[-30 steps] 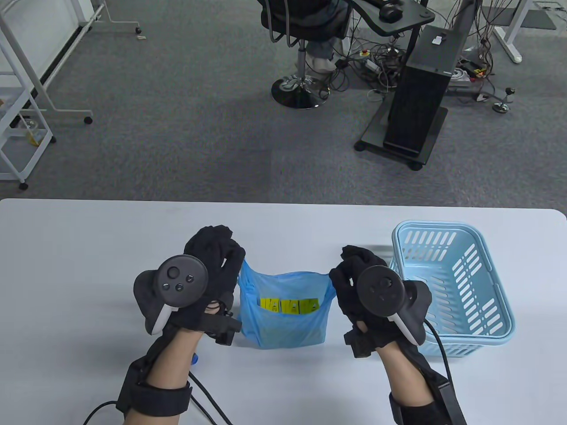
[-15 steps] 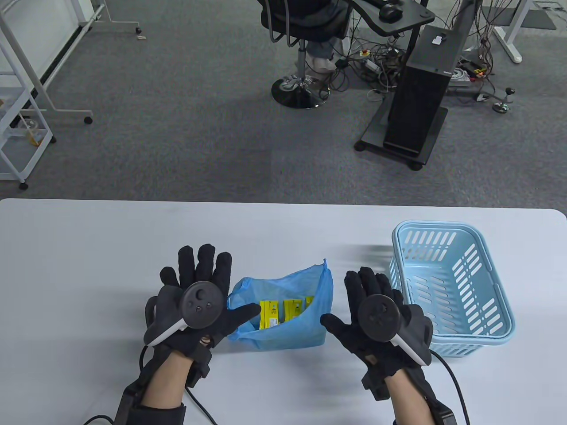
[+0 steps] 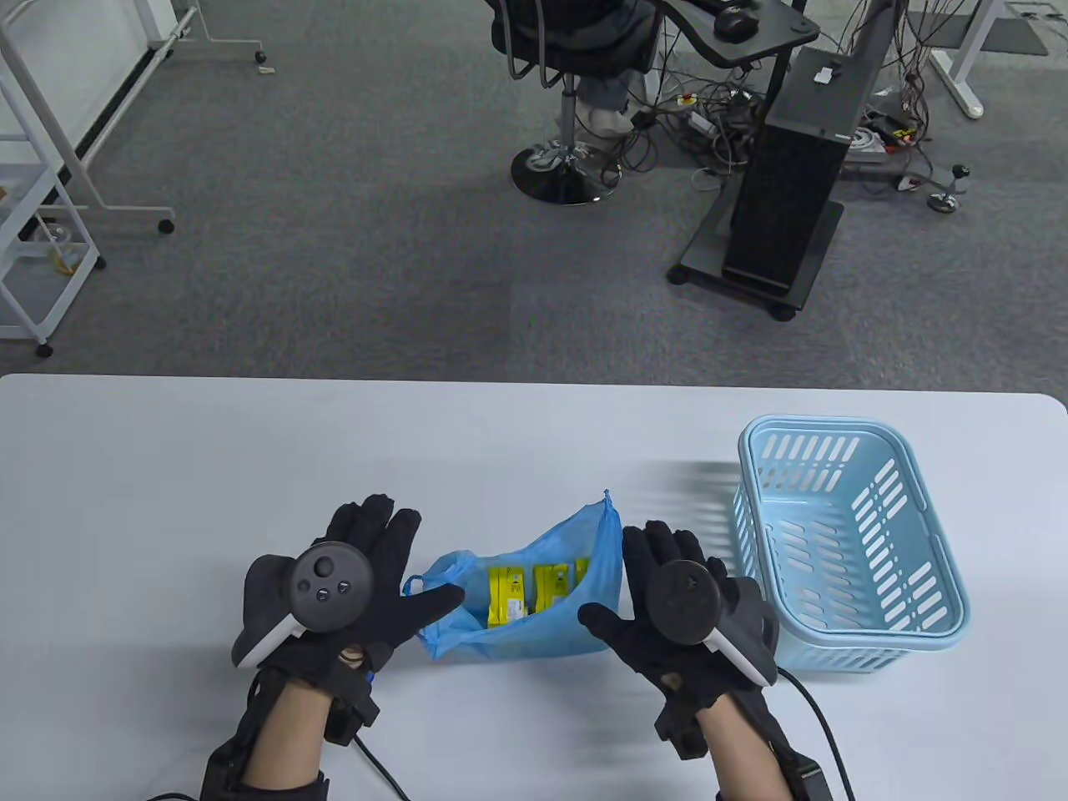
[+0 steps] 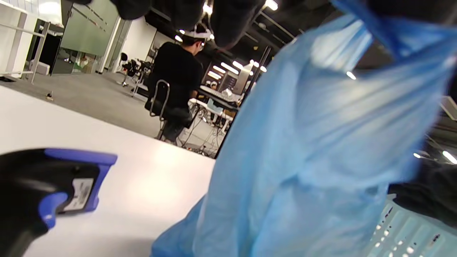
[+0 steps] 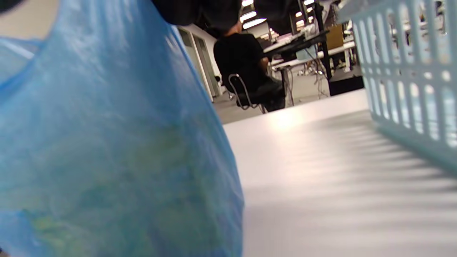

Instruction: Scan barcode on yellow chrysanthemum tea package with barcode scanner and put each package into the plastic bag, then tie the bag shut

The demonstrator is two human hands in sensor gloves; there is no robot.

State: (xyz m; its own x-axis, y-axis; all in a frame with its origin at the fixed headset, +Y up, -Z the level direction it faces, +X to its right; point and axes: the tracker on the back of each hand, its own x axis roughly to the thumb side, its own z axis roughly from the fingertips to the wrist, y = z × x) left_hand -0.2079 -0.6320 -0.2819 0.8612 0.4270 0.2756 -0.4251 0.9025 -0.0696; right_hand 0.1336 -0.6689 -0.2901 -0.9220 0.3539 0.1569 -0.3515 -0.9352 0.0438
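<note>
Packing looked basically done; the yellow tea packages (image 3: 534,591) sat inside the blue plastic bag (image 3: 534,622) at lower center of the table view; left hand (image 3: 367,584) and right hand (image 3: 667,584) flanked it with fingers straight, grasping nothing; bag mouth gaped untied, so knotting was what remained; scanner (image 4: 43,192) lay at lower left of the left wrist view.
</note>
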